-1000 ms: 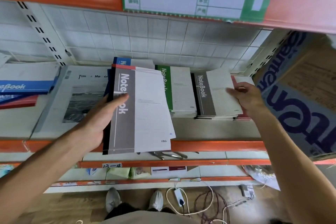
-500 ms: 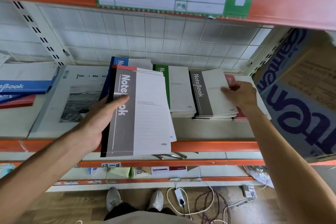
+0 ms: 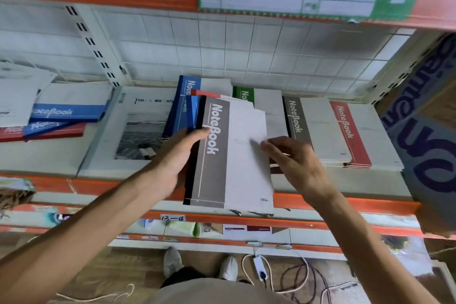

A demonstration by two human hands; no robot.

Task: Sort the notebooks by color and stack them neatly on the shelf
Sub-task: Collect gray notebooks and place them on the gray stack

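At the front edge of the shelf (image 3: pixel 320 201), the left hand (image 3: pixel 172 163) is clamped on a mixed handful of notebooks, thumb across the spine band of the grey notebook (image 3: pixel 232 155) that lies on top; blue and red covers fan out behind and to the left of it, and the bundle overhangs the orange lip. The right hand (image 3: pixel 293 160) rests fingertips on the white cover of that top notebook, fingers slightly spread and closed on nothing; whether it is pinching the page edge cannot be told. On the shelf behind stand three sorted piles: the green stack (image 3: pixel 269 106), the grey stack (image 3: pixel 313 128) and the red stack (image 3: pixel 357 136), side by side and touching or nearly so. Further left lie loose blue and red notebooks (image 3: pixel 56 118) and a large white album (image 3: pixel 138 131).

Risks, as a judgement: the handful is gripped along one edge only, so sliding the grey copy off could drag the lower covers with it and spill them over the lip to the floor. Set down carelessly, the grey copy could also land askew or lap onto the neighbouring red or green pile.
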